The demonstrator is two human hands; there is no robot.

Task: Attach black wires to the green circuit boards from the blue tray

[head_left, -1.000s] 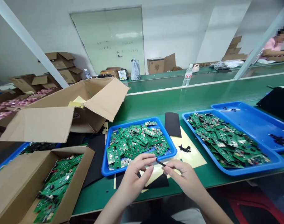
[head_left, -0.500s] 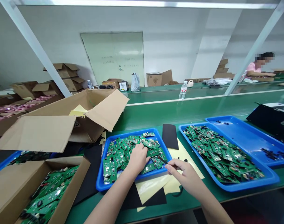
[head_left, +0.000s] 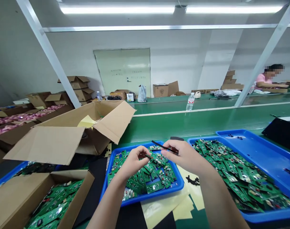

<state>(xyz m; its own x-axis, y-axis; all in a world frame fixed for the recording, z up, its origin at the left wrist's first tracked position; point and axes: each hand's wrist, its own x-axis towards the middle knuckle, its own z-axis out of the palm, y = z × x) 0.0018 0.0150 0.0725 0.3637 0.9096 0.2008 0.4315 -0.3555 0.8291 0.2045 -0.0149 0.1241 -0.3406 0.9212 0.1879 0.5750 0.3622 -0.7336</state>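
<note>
Right hand [head_left: 183,154]: fingers pinch 1 black strip [head_left: 158,145] above the far edge of the blue tray [head_left: 159,194]. Left hand [head_left: 134,160]: fingers curl over green boards [head_left: 137,183]; grip cannot be told. Advisable: keep the strip's free end straight, unsnagged.

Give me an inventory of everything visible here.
Trays: at least four, blue, across foreground
Cartons: several, brown, left and back
Circuit boards: many, green, trays and front-left carton
Strip: one, black, held over centre tray
Sheets: several, yellow or black, around centre tray
Bottles: two, clear, far side
Door: one, pale green, at back
Lights: two, white, overhead
Co-worker: one, pink top, far right
Left hand: one, bare, over centre tray
Right hand: one, bare, holding strip
</note>
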